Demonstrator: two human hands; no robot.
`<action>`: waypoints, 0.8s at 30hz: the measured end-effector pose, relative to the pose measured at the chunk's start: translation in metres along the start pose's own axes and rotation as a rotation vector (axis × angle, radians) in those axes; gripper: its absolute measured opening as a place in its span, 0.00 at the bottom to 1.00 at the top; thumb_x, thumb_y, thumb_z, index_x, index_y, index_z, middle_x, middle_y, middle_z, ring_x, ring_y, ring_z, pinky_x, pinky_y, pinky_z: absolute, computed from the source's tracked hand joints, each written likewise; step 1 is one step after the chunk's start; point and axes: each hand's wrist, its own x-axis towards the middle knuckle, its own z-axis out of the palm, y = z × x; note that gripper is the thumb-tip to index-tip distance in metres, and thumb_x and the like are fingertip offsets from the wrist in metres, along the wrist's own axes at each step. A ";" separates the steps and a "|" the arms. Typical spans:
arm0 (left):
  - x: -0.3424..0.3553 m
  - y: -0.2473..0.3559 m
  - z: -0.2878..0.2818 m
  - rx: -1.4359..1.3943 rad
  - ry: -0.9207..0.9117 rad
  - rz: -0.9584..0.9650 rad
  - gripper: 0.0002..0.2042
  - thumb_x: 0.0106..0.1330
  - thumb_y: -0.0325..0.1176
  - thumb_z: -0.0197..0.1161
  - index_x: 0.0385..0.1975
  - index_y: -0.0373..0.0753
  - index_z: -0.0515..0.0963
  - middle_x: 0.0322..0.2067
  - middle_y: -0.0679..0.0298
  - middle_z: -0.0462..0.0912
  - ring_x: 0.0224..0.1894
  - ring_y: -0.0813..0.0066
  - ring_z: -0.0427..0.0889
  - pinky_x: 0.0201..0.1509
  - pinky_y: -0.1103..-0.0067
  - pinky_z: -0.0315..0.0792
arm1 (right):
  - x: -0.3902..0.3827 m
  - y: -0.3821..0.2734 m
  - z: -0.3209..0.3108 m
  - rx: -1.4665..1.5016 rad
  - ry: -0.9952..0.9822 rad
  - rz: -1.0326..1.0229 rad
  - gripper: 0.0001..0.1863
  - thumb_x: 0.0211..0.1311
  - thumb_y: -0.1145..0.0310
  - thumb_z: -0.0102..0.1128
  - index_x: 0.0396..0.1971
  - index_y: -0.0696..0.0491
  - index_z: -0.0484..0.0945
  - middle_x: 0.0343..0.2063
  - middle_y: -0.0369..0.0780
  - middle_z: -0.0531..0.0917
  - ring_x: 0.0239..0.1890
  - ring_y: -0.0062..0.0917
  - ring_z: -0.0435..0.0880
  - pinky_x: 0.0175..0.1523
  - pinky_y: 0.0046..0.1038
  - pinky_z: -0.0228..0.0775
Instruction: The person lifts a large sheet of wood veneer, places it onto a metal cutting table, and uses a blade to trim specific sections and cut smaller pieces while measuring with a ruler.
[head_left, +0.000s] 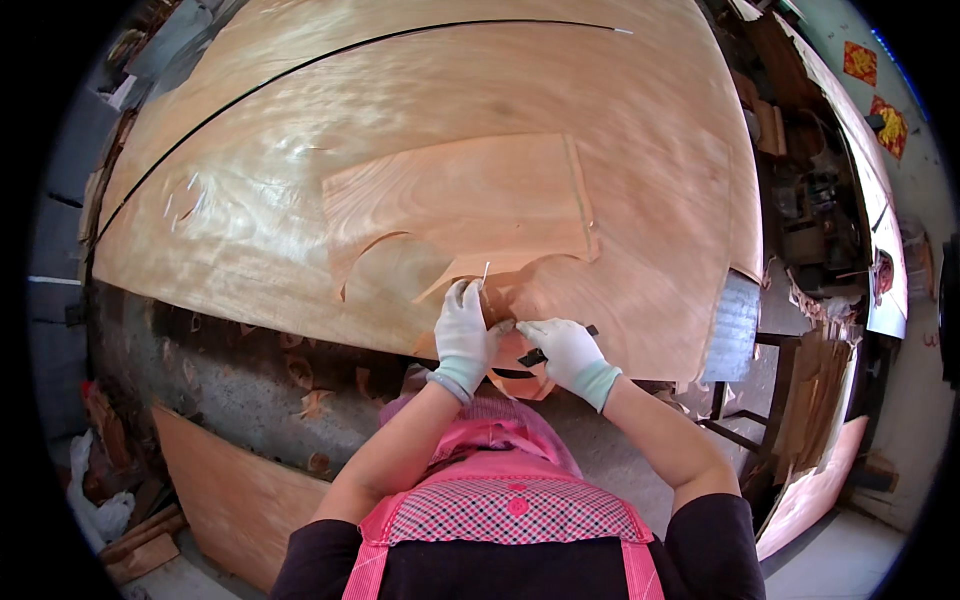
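Note:
My left hand [462,335], in a white glove with a pale green cuff, is closed on the edge of a torn wood veneer piece [515,290] at the table's near edge. A thin white strip [486,271] sticks up by its fingertips. My right hand [568,352], gloved the same way, pinches at the same piece, with its fingertips close to the left ones. A black tool [533,357] shows on both sides of the right hand; the glove hides its middle and its kind. Beyond the hands, a larger veneer piece [460,190] with ragged, curved cut-outs lies flat.
Broad veneer sheets [640,110] cover the table. A long thin black strip [300,66] curves across the far left. A board [235,490] leans at lower left, above a floor with scraps [315,402]. Stacked wood sheets [815,400] stand at right.

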 end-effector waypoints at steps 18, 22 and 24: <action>-0.018 -0.017 -0.035 -0.095 -0.323 -0.111 0.12 0.66 0.37 0.56 0.33 0.35 0.80 0.30 0.46 0.80 0.36 0.43 0.78 0.41 0.61 0.72 | -0.001 0.003 0.002 0.070 -0.049 0.091 0.24 0.53 0.75 0.60 0.53 0.58 0.77 0.47 0.49 0.82 0.51 0.42 0.79 0.57 0.37 0.71; -0.056 -0.010 -0.050 -0.341 -0.662 -0.157 0.13 0.68 0.39 0.59 0.40 0.36 0.81 0.27 0.52 0.83 0.26 0.58 0.81 0.32 0.70 0.73 | -0.002 0.001 -0.002 0.124 -0.029 0.062 0.25 0.51 0.78 0.57 0.53 0.58 0.77 0.47 0.49 0.82 0.50 0.42 0.79 0.57 0.37 0.70; -0.048 -0.019 -0.046 -0.549 -0.610 -0.346 0.12 0.69 0.38 0.58 0.40 0.35 0.82 0.26 0.56 0.83 0.22 0.68 0.78 0.27 0.76 0.71 | 0.000 0.000 -0.003 0.091 -0.051 0.051 0.27 0.48 0.80 0.56 0.54 0.58 0.76 0.48 0.48 0.82 0.51 0.42 0.79 0.57 0.37 0.70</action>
